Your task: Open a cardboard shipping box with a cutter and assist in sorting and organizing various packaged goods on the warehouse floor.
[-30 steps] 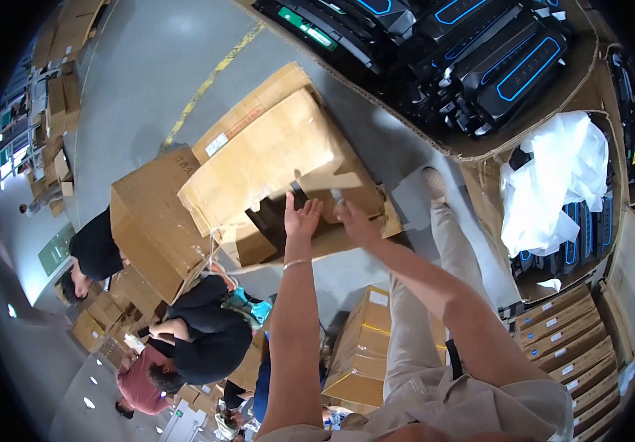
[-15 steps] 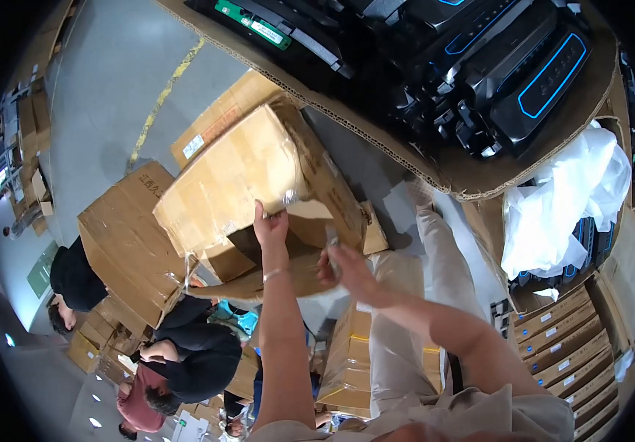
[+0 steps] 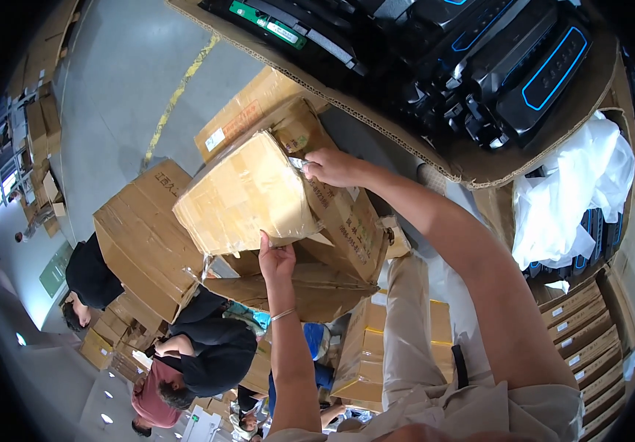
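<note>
From where I stand, the worn carton (image 3: pixel 236 195) gapes toward the person. The left hand (image 3: pixel 278 261) pinches the panel above that gap, one digit on its outer face, probably to steady it. At the carton's upper right edge, the right hand (image 3: pixel 330 168) has its fingers clamped round a small silvery tool (image 3: pixel 299 163), seemingly to bring its tip to that edge; contact I cannot tell. Left of the carton stands another brown box (image 3: pixel 144 236).
</note>
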A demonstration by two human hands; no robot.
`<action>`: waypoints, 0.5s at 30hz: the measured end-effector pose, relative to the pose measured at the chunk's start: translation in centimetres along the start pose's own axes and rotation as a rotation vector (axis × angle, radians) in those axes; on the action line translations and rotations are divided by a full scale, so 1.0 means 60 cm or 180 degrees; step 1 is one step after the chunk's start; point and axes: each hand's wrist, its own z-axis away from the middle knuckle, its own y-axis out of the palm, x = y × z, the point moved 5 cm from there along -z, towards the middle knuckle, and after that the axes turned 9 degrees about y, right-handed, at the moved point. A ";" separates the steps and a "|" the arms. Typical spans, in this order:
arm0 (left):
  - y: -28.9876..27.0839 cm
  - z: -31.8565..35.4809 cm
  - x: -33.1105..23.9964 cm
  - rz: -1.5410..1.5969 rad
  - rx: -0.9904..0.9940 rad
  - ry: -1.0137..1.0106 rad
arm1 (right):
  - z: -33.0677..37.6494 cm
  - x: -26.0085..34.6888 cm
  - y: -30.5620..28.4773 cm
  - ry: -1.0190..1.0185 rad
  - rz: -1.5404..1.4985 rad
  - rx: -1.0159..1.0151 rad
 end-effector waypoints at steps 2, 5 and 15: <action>0.002 0.003 -0.001 -0.0038 -0.0001 0.0001 | -0.001 0.003 0.006 -0.0082 0.0138 0.0097; -0.008 0.009 -0.020 -0.0188 0.0084 0.0163 | 0.023 0.020 0.033 0.0141 0.0233 0.0270; -0.008 0.020 -0.021 -0.0049 0.0018 0.0122 | 0.155 -0.006 0.123 0.0489 0.0782 0.0404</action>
